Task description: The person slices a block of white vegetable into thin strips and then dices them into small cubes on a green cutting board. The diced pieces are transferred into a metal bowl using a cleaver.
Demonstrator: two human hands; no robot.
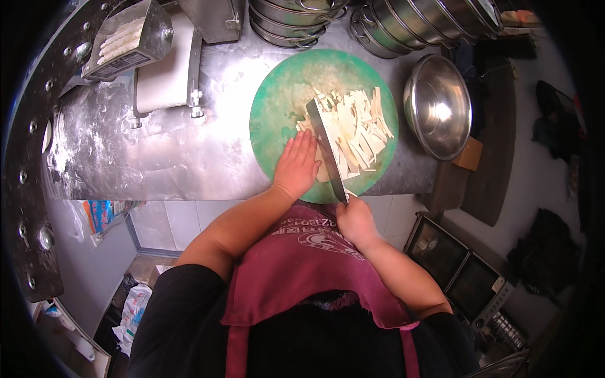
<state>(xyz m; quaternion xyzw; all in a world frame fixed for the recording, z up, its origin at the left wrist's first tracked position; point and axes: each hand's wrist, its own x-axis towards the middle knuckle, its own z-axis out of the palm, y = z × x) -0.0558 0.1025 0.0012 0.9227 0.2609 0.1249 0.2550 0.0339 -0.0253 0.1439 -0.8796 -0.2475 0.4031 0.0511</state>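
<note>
A round green cutting board [274, 104] lies on the steel worktable. My right hand [358, 222] is closed around the handle of a long, broad-bladed knife [326, 146] near the board's front edge, and the blade points away from me. To the blade's left, my left hand [298, 160] rests with its fingers stretched out flat on a pale, flat piece of food [323, 165], partly hidden by the hand and the blade. Right of the knife spreads a pile of pale cut strips [361, 125], which could be dough or tofu sheet.
A steel bowl [442, 108] stands tilted right of the board. Stacked steel pots [288, 28] and a second stack of steel pots [401, 28] are behind it. At the left is a machine with a white belt [163, 71]. The steel worktable [156, 165] shows whitish smears.
</note>
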